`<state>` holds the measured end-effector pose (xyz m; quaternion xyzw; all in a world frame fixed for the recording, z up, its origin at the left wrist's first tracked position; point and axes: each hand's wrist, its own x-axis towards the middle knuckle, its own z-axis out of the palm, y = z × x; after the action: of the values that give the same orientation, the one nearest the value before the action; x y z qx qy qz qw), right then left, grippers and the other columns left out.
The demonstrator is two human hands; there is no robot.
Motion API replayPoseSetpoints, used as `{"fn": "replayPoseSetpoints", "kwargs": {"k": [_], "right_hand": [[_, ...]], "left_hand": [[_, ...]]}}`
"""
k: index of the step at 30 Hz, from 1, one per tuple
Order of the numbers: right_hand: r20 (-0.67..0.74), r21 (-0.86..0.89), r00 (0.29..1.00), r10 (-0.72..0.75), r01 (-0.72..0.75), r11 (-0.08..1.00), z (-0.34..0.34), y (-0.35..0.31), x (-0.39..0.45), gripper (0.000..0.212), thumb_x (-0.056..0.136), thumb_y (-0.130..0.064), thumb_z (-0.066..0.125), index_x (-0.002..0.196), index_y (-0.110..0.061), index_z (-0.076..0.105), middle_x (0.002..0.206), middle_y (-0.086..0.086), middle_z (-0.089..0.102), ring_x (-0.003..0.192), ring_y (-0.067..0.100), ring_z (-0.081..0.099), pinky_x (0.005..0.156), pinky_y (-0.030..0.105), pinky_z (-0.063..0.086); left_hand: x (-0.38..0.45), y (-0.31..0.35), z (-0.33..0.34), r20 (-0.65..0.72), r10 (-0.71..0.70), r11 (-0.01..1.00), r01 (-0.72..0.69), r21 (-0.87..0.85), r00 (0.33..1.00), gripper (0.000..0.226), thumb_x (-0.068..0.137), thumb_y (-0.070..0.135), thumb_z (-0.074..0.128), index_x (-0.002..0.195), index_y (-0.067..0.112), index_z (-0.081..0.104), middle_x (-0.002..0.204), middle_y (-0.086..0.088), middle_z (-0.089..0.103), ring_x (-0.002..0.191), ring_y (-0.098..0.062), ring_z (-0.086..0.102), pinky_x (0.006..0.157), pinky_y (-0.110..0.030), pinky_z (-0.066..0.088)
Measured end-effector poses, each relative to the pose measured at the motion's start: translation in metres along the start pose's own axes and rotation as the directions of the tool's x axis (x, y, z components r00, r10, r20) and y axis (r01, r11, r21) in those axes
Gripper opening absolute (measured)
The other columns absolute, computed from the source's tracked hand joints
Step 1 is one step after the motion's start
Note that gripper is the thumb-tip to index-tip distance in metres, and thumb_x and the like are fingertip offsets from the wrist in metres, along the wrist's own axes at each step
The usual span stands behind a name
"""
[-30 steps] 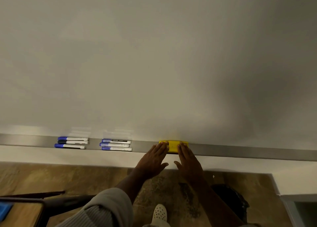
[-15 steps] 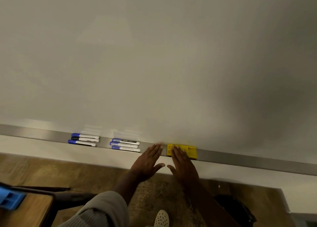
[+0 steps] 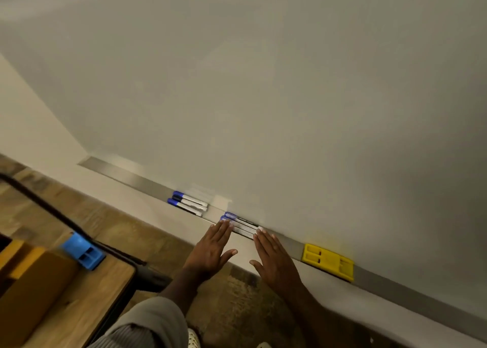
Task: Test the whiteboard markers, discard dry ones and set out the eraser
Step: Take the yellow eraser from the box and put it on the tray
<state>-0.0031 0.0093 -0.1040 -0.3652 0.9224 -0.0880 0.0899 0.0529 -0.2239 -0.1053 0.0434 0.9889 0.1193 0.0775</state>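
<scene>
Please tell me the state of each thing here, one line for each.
Yellow plastic eraser: flat on the metal tray, untouched.
Nearer three markers: capped, lying together; fingertips at both ends.
Farther three markers: capped, lying together.
Left hand: open, flat.
Right hand: open, flat.
Whiteboard: unmarked.

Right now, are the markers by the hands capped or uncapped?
Capped, as far as shows: the markers on the tray have blue caps on their left ends. The left hand and right hand hide their ends partly.
</scene>
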Motion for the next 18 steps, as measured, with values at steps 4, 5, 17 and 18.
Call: {"fn": "replayPoseSetpoints", "kwargs": {"k": [4, 5, 17, 18], "right_hand": [[0.03, -0.028, 0.995, -0.098, 0.099, 0.995, -0.002, -0.024, 0.034, 0.072, 0.101, -0.058, 0.024, 0.152, -0.008, 0.039, 0.157, 0.011, 0.04, 0.145, 0.025, 0.038, 0.123, 0.037, 0.025], [0.035, -0.023, 0.993, -0.117, 0.118, 0.993, -0.002, -0.032, 0.043, 0.073, 0.1, -0.059, 0.026, 0.152, -0.009, 0.038, 0.157, 0.01, 0.04, 0.145, 0.026, 0.039, 0.12, 0.037, 0.029], [0.074, -0.028, 0.876, -0.477, 0.48, 0.877, -0.003, -0.149, 0.118, 0.073, 0.102, -0.059, 0.017, 0.155, -0.011, 0.03, 0.161, 0.01, 0.032, 0.149, 0.026, 0.029, 0.125, 0.038, 0.019], [0.084, -0.025, 0.863, -0.498, 0.501, 0.865, 0.0, -0.16, 0.124, 0.073, 0.102, -0.06, 0.018, 0.156, -0.012, 0.029, 0.161, 0.01, 0.032, 0.15, 0.026, 0.029, 0.125, 0.038, 0.019]], "left_hand": [[-0.024, -0.025, -0.011, -0.055, -0.167, 0.986, 0.165, -0.037, 0.984, 0.08, 0.1, 0.069, 0.008, 0.16, 0.016, 0.007, 0.166, -0.004, -0.002, 0.155, -0.025, 0.0, 0.12, -0.027, -0.016], [-0.031, -0.032, -0.012, -0.078, -0.206, 0.978, 0.202, -0.055, 0.975, 0.084, 0.096, 0.073, 0.001, 0.159, 0.018, 0.001, 0.165, -0.003, -0.008, 0.154, -0.024, -0.007, 0.12, -0.027, -0.017], [-0.15, -0.082, -0.026, -0.152, -0.678, 0.728, 0.629, -0.272, 0.719, 0.072, 0.102, 0.057, 0.026, 0.159, 0.023, -0.004, 0.163, 0.006, -0.016, 0.153, -0.014, -0.014, 0.123, -0.032, -0.007], [-0.16, -0.086, -0.024, -0.153, -0.7, 0.705, 0.642, -0.3, 0.698, 0.072, 0.102, 0.056, 0.028, 0.159, 0.023, -0.002, 0.164, 0.005, -0.014, 0.154, -0.015, -0.011, 0.124, -0.033, -0.004]]}}
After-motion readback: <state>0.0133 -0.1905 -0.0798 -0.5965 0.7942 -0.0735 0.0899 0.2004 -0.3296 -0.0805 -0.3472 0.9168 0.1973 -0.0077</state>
